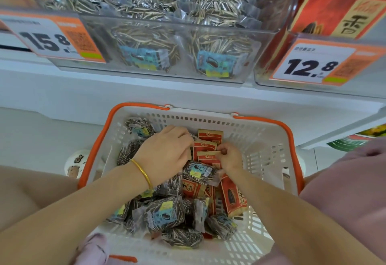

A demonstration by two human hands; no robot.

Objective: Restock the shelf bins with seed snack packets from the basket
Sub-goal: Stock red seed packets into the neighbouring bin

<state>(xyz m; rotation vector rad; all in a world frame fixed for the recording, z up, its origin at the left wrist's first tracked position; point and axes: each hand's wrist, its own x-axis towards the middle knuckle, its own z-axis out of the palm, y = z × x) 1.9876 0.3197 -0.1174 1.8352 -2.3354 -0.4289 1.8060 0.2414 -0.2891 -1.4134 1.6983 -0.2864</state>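
Note:
A white plastic basket (265,156) with orange handles sits below the shelf and holds several seed snack packets. Some are clear striped-seed packets (165,216), others are red packets (210,149). My left hand (165,151), a gold bangle on its wrist, reaches into the basket with fingers curled round the red packets at the far side. My right hand (230,157) pinches the edge of a red packet beside it. Above, a clear shelf bin (100,41) holds striped-seed packets. To the right, a second bin (265,70) holds red packets.
Price tags read 15.8 (52,39) on the left bin and 12.8 (311,66) on the right bin. A white shelf ledge (146,93) runs between bins and basket. A lower shelf edge (355,131) juts out at right. Pink clothing (344,191) fills the lower right.

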